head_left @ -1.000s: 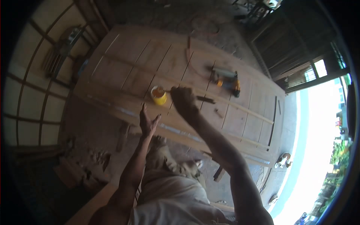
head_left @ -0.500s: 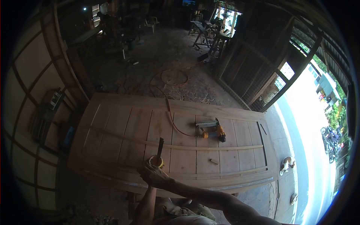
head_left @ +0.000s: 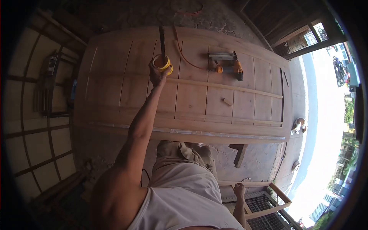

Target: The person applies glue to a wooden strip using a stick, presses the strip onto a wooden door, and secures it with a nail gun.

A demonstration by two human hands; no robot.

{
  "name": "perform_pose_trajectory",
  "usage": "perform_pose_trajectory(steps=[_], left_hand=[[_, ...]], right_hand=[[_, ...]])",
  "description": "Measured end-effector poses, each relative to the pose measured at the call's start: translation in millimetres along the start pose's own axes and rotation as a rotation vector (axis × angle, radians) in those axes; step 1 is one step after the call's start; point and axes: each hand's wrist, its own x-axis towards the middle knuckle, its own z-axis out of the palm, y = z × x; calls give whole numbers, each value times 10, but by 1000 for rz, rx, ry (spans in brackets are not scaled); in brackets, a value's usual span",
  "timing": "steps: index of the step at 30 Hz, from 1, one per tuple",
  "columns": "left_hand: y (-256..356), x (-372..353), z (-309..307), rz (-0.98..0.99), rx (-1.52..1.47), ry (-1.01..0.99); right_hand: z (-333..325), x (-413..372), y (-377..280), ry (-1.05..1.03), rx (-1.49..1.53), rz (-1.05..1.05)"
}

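Note:
My left hand (head_left: 157, 76) is wrapped round a small yellow tub (head_left: 170, 70), held out over the wooden door panel (head_left: 111, 92). A dark, flat stick (head_left: 162, 44) stands up out of the tub, and its lower end is hidden inside. Low on the right, away from the panel, my right hand (head_left: 239, 188) is closed beside a wooden frame (head_left: 281, 193). Whatever is in its fingers, if anything, cannot be made out. To the right of the tub, a yellow-and-black nail gun (head_left: 226, 63) lies on the panel.
A red hose (head_left: 184, 56) runs from the nail gun over the panel's far edge. A thin wood strip (head_left: 230, 87) and a small wood block (head_left: 227, 102) lie on the panel. Beside the roadside edge rests a dog (head_left: 299, 125). Gridded panels (head_left: 34, 126) stand on the left.
My hands, together at the tub before, are now apart. The left has carried the tub farther out; the right has drawn back to the lower right. The view has tilted down.

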Motion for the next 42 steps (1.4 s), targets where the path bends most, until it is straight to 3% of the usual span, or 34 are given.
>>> perform_pose_trajectory(steps=[2, 3, 5, 7, 9, 12, 15, 18, 19, 21, 23, 26, 29, 31, 33, 35, 38, 42], left_hand=[[-153, 112, 184, -14, 19, -16], [-110, 215, 259, -10, 48, -25], [-196, 427, 503, -30, 107, -31], [-481, 495, 669, -77, 98, -48], [-391, 415, 693, -53, 147, -34], [-270, 394, 625, -84, 118, -61], [-591, 466, 584, 43, 44, -153], [-811, 255, 475, 110, 324, 5], [-707, 155, 367, 49, 275, -16], [-317, -234, -70, -76, 180, -61], [-18, -749, -519, -78, 213, -43], [348, -1710, -1278, -264, 267, -3], [-6, -2929, -2051, -411, 232, 120], [-9, -3761, -2356, -368, 291, 302], [180, -4496, -2579, -515, 458, 341], [296, -5099, -2699, -390, 599, 223], [530, -5846, -2916, -208, 804, 28], [372, -6310, -2896, -496, 726, 1]], right_hand=[[155, -318, 1033, -82, 211, 251], [290, -331, 1991, -270, 528, 437], [659, -575, 1366, -309, 289, 441], [915, -368, 687, -334, 179, 388], [987, -75, 205, -338, 139, 318], [902, 187, -277, -328, 86, 211], [805, 420, -617, -314, 31, 103], [697, 685, -867, -304, -33, -6], [642, 783, -927, -304, -58, -42], [528, 979, -988, -301, -115, -131], [362, 1244, -1022, -284, -185, -251], [51, 1802, -1073, -211, -341, -539], [-206, 2421, -1321, -126, -435, -786], [-333, 2713, -1660, -171, -407, -746], [-296, 2860, -1962, -162, -414, -795], [-225, 2907, -2195, -97, -461, -942], [-255, 2699, -2592, -254, -454, -944], [-364, 2272, -2760, -249, -385, -1037]])
